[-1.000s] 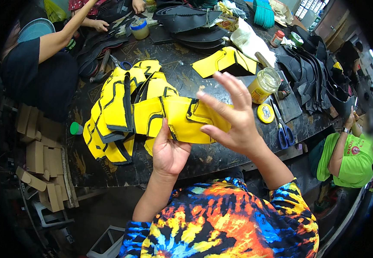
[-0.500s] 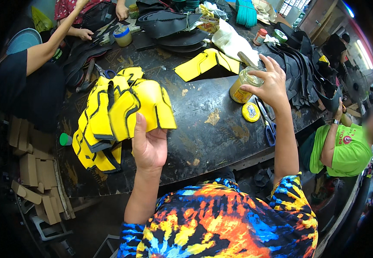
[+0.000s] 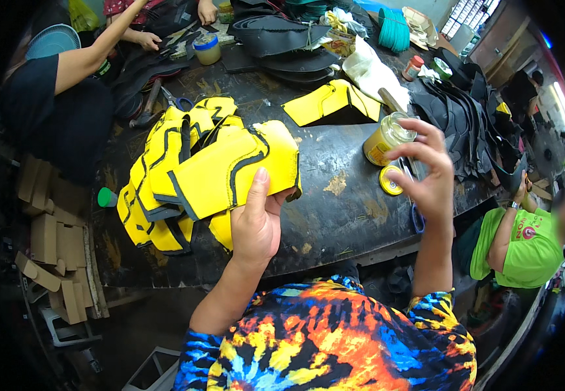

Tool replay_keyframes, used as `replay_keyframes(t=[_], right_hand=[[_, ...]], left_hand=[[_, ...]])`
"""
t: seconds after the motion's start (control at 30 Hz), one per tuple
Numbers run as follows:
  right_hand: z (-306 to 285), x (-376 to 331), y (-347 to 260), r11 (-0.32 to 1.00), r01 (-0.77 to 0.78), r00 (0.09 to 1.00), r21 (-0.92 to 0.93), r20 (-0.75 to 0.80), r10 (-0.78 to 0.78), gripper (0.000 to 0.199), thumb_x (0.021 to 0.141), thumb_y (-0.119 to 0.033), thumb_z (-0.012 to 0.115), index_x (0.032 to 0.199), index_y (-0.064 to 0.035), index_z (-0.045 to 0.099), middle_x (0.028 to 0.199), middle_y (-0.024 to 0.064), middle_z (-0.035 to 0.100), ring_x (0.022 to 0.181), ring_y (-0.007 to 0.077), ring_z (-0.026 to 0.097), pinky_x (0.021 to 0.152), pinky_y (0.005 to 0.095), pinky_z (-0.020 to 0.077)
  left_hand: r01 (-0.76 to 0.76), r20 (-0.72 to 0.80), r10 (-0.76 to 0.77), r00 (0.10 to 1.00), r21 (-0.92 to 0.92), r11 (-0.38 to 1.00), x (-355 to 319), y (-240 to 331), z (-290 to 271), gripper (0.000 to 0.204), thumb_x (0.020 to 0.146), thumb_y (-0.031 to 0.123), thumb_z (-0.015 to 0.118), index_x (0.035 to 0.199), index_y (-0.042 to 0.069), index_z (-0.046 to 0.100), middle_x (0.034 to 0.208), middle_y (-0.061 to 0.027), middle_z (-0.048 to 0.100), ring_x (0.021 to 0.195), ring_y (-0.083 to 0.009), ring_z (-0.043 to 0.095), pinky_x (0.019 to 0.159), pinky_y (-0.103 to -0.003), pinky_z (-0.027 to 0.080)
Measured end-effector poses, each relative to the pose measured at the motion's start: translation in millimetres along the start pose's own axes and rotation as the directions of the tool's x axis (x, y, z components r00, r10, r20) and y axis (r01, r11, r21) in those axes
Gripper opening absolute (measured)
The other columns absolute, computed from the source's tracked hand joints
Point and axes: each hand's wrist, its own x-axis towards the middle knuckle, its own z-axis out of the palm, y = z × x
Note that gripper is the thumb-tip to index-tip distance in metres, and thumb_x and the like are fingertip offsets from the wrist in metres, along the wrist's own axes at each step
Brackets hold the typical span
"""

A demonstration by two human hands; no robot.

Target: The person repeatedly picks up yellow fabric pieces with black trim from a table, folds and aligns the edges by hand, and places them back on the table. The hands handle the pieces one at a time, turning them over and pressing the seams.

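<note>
My left hand (image 3: 256, 228) pinches a yellow shoe upper (image 3: 214, 179) with black trim, thumb on its face. Underneath and behind it lies a heap of similar yellow uppers (image 3: 140, 186) on the dark table. My right hand (image 3: 434, 173), fingers apart and curved, is beside an uncapped glass jar (image 3: 380, 146) of yellowish contents and holds nothing. A wooden handle (image 3: 392, 100) shows at the jar's far side; its lower end is hidden. The jar's yellow lid (image 3: 391, 180) lies in front, partly behind my right thumb. Another yellow upper (image 3: 321, 107) stands folded beyond.
Blue-handled scissors (image 3: 418, 218) lie under my right wrist. A green-capped container (image 3: 106, 197) is at the left, near a hammer (image 3: 145, 112). Black sheets (image 3: 282, 39) and a white cloth (image 3: 370, 68) are at the back. Co-workers sit at the far left and right.
My left hand has turned the upper so its long side faces me and moved it slightly right. My right hand has shifted back from the jar's mouth toward me.
</note>
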Motion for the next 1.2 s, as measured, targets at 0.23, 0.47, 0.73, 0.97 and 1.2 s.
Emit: replay_keyframes(t=[0.23, 0.47, 0.73, 0.97, 1.2], right_hand=[[63, 28, -54, 0.965, 0.24, 0.968, 0.105, 0.052, -0.247, 0.061, 0.068, -0.03, 0.091, 0.125, -0.0172, 0.075, 0.137, 0.0129, 0.058, 0.126, 0.0339, 0.053, 0.107, 0.0445, 0.0416], [86, 11, -49, 0.895, 0.445, 0.885, -0.027, -0.14, -0.444, 0.039, 0.072, -0.026, 0.086, 0.11, -0.0236, 0.078, 0.124, 0.0014, 0.065, 0.114, 0.0267, 0.058, 0.096, 0.0424, 0.042], [84, 12, -51, 0.955, 0.251, 0.965, 0.157, -0.112, -0.236, 0.053, 0.086, -0.047, 0.077, 0.128, -0.0144, 0.074, 0.143, 0.0142, 0.055, 0.127, 0.0336, 0.051, 0.108, 0.0446, 0.0393], [96, 2, -52, 0.933, 0.357, 0.909, -0.053, -0.211, -0.36, 0.049, 0.082, -0.04, 0.08, 0.127, -0.0225, 0.074, 0.137, 0.0082, 0.06, 0.124, 0.0306, 0.053, 0.103, 0.0445, 0.0396], [93, 15, -41, 0.954, 0.3, 0.954, 0.012, -0.032, -0.299, 0.056, 0.079, -0.039, 0.08, 0.134, -0.0302, 0.07, 0.152, 0.0096, 0.051, 0.14, 0.0333, 0.044, 0.118, 0.0531, 0.0265]], left_hand=[[0.015, 0.041, -0.015, 0.999, -0.014, 1.0, -5, -1, 13, 0.036, 0.108, 0.018, 0.052, 0.142, 0.006, 0.053, 0.136, -0.0099, 0.064, 0.121, -0.0233, 0.065, 0.101, -0.041, 0.055], [0.052, 0.042, -0.047, 0.998, -0.126, 0.991, -2, 0, 10, 0.035, 0.108, 0.018, 0.051, 0.142, 0.006, 0.053, 0.135, -0.0099, 0.065, 0.121, -0.0227, 0.065, 0.103, -0.04, 0.053], [0.274, 0.111, -0.25, 0.962, -0.432, 0.859, 1, 2, 3, 0.036, 0.108, 0.019, 0.05, 0.142, 0.006, 0.054, 0.136, -0.0099, 0.065, 0.12, -0.0221, 0.065, 0.102, -0.039, 0.053], [0.321, 0.19, -0.259, 0.947, -0.492, 0.81, 5, 0, -4, 0.037, 0.108, 0.019, 0.049, 0.141, 0.003, 0.054, 0.138, -0.013, 0.064, 0.123, -0.0249, 0.064, 0.105, -0.042, 0.052], [0.302, 0.137, -0.269, 0.953, -0.43, 0.851, 3, -2, 1, 0.038, 0.108, 0.018, 0.049, 0.144, 0.004, 0.052, 0.14, -0.0125, 0.062, 0.127, -0.0251, 0.061, 0.11, -0.043, 0.049]])
